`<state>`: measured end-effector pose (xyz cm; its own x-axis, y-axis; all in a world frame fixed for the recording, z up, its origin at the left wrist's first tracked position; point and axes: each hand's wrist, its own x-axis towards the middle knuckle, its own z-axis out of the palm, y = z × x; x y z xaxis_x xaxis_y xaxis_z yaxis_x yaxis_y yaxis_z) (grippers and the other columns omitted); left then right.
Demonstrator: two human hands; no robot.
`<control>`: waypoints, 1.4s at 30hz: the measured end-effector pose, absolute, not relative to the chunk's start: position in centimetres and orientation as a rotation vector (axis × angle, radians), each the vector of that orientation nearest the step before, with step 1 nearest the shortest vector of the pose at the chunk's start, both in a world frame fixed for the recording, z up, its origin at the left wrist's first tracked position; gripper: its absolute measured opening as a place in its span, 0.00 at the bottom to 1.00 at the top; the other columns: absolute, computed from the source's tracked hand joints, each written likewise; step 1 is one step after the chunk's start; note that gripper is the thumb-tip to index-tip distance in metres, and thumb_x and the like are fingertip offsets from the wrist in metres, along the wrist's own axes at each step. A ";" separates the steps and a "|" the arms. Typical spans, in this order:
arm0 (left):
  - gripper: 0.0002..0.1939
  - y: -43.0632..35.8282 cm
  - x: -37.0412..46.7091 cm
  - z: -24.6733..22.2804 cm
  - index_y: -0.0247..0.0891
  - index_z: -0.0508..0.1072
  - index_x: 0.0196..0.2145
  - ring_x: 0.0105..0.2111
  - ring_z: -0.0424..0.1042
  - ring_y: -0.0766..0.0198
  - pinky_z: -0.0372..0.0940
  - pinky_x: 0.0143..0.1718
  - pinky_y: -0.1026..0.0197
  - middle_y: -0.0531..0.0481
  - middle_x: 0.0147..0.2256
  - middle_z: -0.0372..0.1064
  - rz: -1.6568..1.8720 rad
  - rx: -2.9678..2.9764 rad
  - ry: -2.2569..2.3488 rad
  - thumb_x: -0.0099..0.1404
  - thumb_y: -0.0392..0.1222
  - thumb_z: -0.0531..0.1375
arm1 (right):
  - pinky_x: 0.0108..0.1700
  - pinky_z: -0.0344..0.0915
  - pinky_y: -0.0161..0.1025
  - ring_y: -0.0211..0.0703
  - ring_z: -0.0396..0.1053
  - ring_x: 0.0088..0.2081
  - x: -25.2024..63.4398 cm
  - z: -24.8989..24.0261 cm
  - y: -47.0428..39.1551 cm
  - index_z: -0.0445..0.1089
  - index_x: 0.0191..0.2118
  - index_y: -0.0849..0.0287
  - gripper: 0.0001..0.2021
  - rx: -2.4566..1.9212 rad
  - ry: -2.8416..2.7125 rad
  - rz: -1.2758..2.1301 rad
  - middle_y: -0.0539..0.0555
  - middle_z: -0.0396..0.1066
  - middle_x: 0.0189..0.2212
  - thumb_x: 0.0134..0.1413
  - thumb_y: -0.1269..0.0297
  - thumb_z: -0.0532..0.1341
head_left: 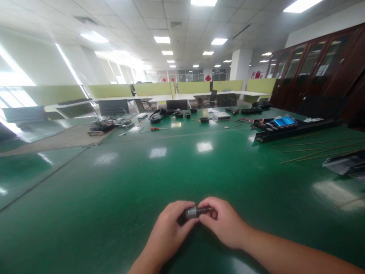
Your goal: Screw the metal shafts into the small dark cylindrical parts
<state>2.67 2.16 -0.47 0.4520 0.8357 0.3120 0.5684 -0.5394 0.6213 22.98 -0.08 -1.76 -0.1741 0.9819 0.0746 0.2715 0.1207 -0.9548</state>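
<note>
Low in the head view, a small cylindrical metal part (191,213) with a grey body and a thinner, dark ribbed shaft lies across my two hands. My left hand (169,224) pinches the thick body between thumb and fingers. On the other side, the fingers of my right hand (224,220) close round the end of the ribbed shaft. Both hands are just above the near part of the green table (137,182). My fingers hide the two ends of the part.
Toward the far edge lie an orange-handled screwdriver (155,129), a black headset (158,115) and several small black boxes. A cluttered pile of parts (110,125) sits at the left. On the right are a long black channel (285,131), a blue-lit device (284,121) and thin rods (319,150).
</note>
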 end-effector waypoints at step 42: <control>0.13 2.0 2.6 -0.2 0.44 0.77 0.46 0.39 0.75 0.55 0.69 0.42 0.55 0.47 0.39 0.77 0.871 2.318 1.228 0.64 0.47 0.63 | 0.35 0.64 0.36 0.42 0.72 0.32 23.2 -1.6 0.2 0.74 0.37 0.60 0.04 -1.243 -1.503 1.180 0.51 0.75 0.30 0.54 0.67 0.64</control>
